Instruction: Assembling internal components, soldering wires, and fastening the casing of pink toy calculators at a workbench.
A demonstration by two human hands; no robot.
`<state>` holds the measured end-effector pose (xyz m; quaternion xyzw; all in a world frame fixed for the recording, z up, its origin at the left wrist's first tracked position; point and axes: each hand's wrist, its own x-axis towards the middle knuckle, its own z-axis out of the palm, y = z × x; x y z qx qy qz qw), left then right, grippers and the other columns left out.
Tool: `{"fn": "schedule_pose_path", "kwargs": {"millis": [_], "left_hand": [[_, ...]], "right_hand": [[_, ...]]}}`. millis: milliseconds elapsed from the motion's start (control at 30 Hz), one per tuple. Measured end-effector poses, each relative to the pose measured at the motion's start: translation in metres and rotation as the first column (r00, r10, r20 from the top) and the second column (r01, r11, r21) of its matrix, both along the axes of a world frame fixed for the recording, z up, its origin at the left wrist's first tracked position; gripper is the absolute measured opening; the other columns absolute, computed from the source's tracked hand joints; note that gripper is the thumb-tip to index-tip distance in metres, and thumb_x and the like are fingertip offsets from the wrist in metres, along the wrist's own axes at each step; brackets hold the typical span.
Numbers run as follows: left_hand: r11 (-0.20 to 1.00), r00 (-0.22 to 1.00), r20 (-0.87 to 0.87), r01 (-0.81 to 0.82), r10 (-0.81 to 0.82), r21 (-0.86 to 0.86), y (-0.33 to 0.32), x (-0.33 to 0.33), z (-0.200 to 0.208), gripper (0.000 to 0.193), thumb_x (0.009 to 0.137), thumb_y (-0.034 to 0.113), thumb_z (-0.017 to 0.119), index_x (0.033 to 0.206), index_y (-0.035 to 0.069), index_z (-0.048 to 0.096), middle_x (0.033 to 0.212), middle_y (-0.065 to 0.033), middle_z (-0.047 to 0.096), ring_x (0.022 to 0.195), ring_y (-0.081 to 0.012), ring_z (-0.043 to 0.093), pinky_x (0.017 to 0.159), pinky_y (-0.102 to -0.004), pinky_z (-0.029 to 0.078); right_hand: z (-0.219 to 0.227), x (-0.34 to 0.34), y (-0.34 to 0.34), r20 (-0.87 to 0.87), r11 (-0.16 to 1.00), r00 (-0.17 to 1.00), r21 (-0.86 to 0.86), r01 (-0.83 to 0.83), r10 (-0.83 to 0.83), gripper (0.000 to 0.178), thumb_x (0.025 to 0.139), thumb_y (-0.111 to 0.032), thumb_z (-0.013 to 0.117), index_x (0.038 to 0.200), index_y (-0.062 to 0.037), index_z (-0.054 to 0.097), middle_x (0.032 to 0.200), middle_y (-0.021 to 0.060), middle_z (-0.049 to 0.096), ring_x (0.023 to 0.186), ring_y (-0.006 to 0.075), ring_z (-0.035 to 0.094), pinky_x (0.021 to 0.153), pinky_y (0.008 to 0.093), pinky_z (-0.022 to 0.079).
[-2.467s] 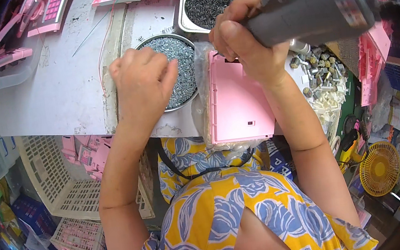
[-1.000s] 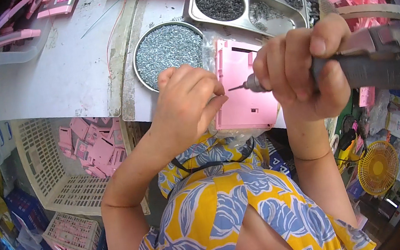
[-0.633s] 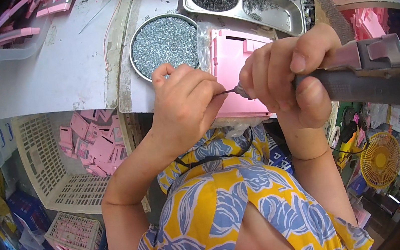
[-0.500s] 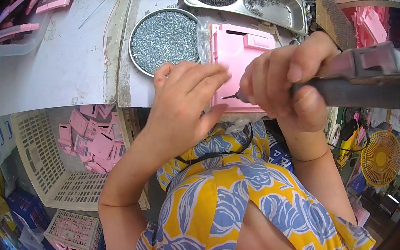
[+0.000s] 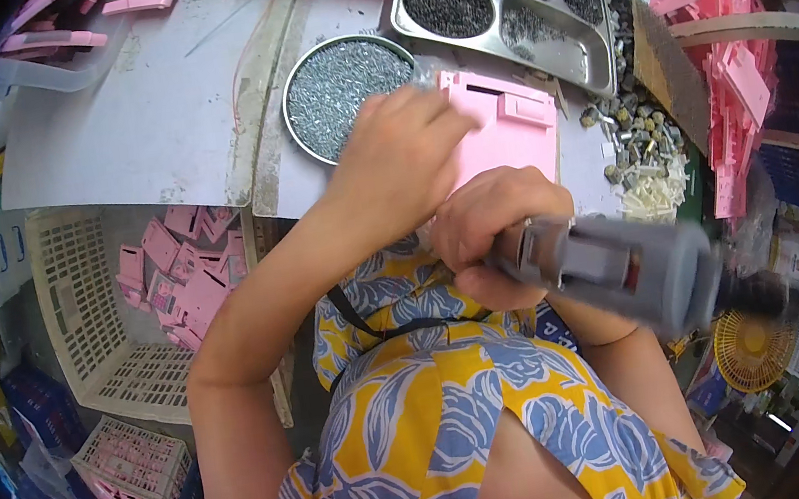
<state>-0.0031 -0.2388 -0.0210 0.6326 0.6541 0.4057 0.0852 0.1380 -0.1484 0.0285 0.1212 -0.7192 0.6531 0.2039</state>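
A pink plastic panel (image 5: 508,149) with a dark slot and a raised block lies on the worktable before me. My right hand (image 5: 502,226) is wrapped round a grey electric screwdriver (image 5: 613,262) at the panel's near edge; the tool's tip is hidden behind that hand. My left hand (image 5: 405,158) is over the panel's left side, its fingers bent and drawn together. The fingertips are partly hidden, so what they hold, if anything, does not show. Just beyond it stands a round metal dish (image 5: 289,113) full of small silvery screws.
A metal tray (image 5: 588,73) with black springs or screws stands behind the panel. Loose metal and white parts (image 5: 648,156) lie at right, beside stacked pink pieces (image 5: 737,94). A cream basket (image 5: 86,321) of pink parts is at lower left, a yellow fan (image 5: 751,350) at lower right.
My right hand has moved left and toward me with the screwdriver, which now tilts down toward the right. My left hand has shifted right, its fingers more bent. The view has shifted slightly.
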Motion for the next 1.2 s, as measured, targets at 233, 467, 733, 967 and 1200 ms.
{"fn": "schedule_pose_path", "kwargs": {"millis": [233,467,733,967,1200], "left_hand": [[0.967,0.957,-0.289,0.068,0.006,0.245,0.090,0.027,0.018,0.025,0.077,0.026,0.075,0.094,0.009,0.069,0.119,-0.0113,0.064,0.111,-0.0279,0.063,0.089,-0.0507,0.053],[0.642,0.719,0.142,-0.678,0.680,0.358,-0.176,-0.050,0.006,0.044,0.092,0.019,0.061,0.131,0.002,0.050,0.129,-0.0146,0.056,0.114,-0.0275,0.060,0.096,-0.0410,0.049],[0.377,-0.745,0.483,-0.329,0.461,-0.866,-0.485,0.094,-0.300,0.046,0.102,0.043,0.049,0.124,0.004,0.060,0.089,-0.0111,0.068,0.080,-0.0273,0.069,0.070,-0.0424,0.055],[0.681,0.666,0.138,-0.720,0.733,-0.134,-0.188,-0.085,-0.013,0.014,0.090,0.010,0.070,0.085,-0.001,0.063,0.072,-0.0113,0.057,0.064,-0.0232,0.054,0.060,-0.0342,0.042],[0.833,0.732,-0.410,-0.530,0.544,0.160,0.052,-0.218,0.025,0.035,0.078,0.027,0.079,0.102,0.005,0.069,0.111,-0.0119,0.063,0.095,-0.0325,0.063,0.081,-0.0445,0.053]], "right_hand": [[0.090,0.055,0.073,-0.196,0.859,0.934,-0.482,0.175,-0.300,0.031,0.075,-0.016,0.080,0.093,-0.0117,0.055,0.059,-0.0040,0.055,0.045,0.0076,0.051,0.045,0.0243,0.042],[0.095,0.102,0.114,-0.458,0.642,0.876,-0.719,-0.264,-0.153,0.032,0.073,-0.012,0.079,0.092,-0.0121,0.054,0.049,-0.0064,0.056,0.038,0.0038,0.053,0.046,0.0177,0.044],[0.077,0.028,0.084,-0.285,0.838,0.958,-0.522,-0.160,0.005,0.027,0.092,-0.018,0.070,0.106,-0.0100,0.048,0.051,-0.0065,0.058,0.040,0.0038,0.053,0.042,0.0174,0.043],[0.072,0.044,0.088,0.031,0.884,0.966,-0.396,0.247,-0.256,0.054,0.090,-0.029,0.075,0.127,-0.0026,0.045,0.072,0.0001,0.055,0.059,0.0110,0.053,0.059,0.0270,0.045],[0.074,0.045,0.081,0.072,0.764,0.765,-0.051,0.644,-0.640,0.083,0.087,-0.025,0.074,0.152,0.0033,0.031,0.119,0.0172,0.059,0.109,0.0257,0.060,0.101,0.0427,0.044]]}}
